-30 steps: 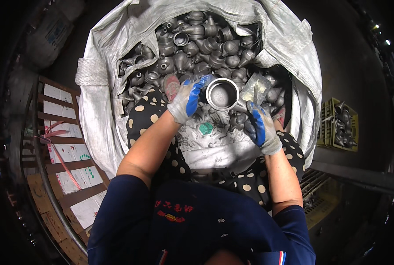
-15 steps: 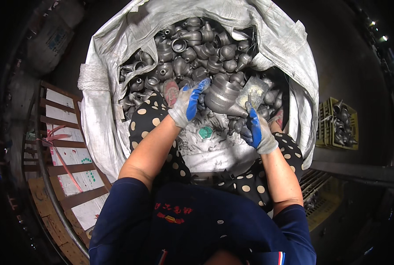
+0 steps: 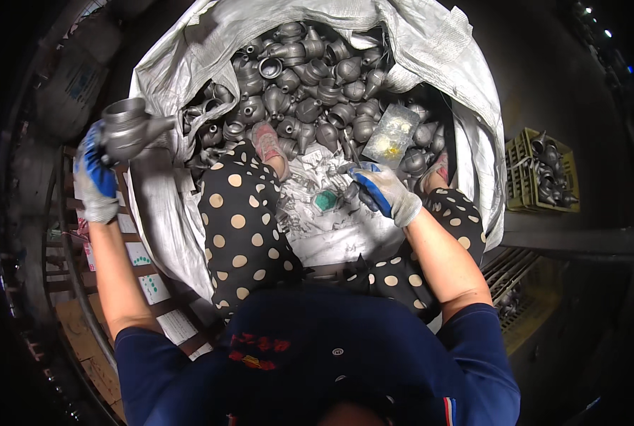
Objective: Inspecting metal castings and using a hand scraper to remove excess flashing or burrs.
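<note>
Far out to the left, my gloved left hand (image 3: 98,174) is closed on a grey casting (image 3: 127,129) with a ribbed round neck and a tapering spout. The casting is over the bag's left rim. My gloved right hand (image 3: 384,190) is closed near the middle, above the white sheet between my legs. A slim dark tool (image 3: 350,148) sticks up from its fingers; its kind cannot be made out. Just beyond the right hand, a grey square slab (image 3: 392,136) with white and yellow bits lies on many similar castings (image 3: 308,110).
A large white woven bag (image 3: 466,78) surrounds the castings and my legs. On the right stands a yellow crate (image 3: 519,174) holding castings, with another yellow crate (image 3: 533,302) lower down. At the left is a slatted rack with a metal rail (image 3: 75,273).
My left hand has lifted the casting from the middle and carried it left past the bag's rim. My right hand has moved left, away from the slab.
</note>
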Tool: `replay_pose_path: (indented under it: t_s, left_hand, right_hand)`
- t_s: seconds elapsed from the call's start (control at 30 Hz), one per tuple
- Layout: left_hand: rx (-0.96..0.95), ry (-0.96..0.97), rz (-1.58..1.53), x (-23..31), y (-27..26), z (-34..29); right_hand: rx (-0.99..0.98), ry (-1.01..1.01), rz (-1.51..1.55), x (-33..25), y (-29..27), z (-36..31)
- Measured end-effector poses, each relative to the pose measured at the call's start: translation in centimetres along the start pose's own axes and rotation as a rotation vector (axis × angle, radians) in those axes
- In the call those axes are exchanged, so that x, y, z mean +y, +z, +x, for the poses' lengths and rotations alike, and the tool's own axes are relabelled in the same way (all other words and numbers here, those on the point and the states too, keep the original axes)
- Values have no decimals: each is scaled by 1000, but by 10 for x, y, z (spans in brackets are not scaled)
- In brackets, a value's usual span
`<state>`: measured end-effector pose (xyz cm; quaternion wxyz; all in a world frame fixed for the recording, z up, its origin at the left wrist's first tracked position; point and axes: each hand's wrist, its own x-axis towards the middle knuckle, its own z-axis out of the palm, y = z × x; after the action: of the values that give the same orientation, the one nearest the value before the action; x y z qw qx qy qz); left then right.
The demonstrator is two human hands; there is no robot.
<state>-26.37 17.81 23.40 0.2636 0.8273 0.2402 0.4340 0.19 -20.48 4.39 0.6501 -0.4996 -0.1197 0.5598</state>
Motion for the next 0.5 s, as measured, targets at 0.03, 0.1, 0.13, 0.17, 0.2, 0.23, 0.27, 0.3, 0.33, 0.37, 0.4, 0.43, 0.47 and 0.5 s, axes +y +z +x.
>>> replay_pose_path:
  t_s: [0.03,0.1,0.13,0.17,0.2,0.23,0.27,0.3,0.33,0.37,0.4,0.43,0.47,0.5]
  left_hand:
    - [54,37,213,-15,-44,5]
    - [148,121,647,-49,-139,3]
    - [187,88,857,-47,-183,0]
    - [300,-112,677,-53,-212,-6]
    - [411,-309,486,-65,-245,-15]
    - [437,-347,712,-88,-312,-32]
    - [440,-361,712,-106,-345,-57]
    - [410,-445,898,-123,-365,-84]
    - [374,-528,1081,-140,-383,-111]
    - [335,-609,1266,-159,-406,-141]
    - [455,-739,1362,-178,-434,-173]
    - [504,-711,1415,-179,-471,-153]
    - [735,-718,878,-143,-534,-139]
    - [809,-777,217,-171,-521,-157]
  right_hand:
    - [22,-7,-58,0,3,-1]
    - [34,-23,-138,4,6,3]
    - [20,-27,-135,3,7,3]
    - [28,-21,-131,4,5,2]
    - [39,-14,-131,5,3,2]
    - [23,-23,-160,4,3,3]
    - [72,9,-210,-1,9,1]
    - [86,10,-214,-1,10,0]
    - [101,9,-220,-1,10,-1]
    - [108,10,-237,0,12,0]
    - [100,14,-239,2,13,3]
    - [42,6,-202,8,11,12]
    - [-21,-27,-127,19,-2,18]
    - [63,-12,-136,22,-12,13]
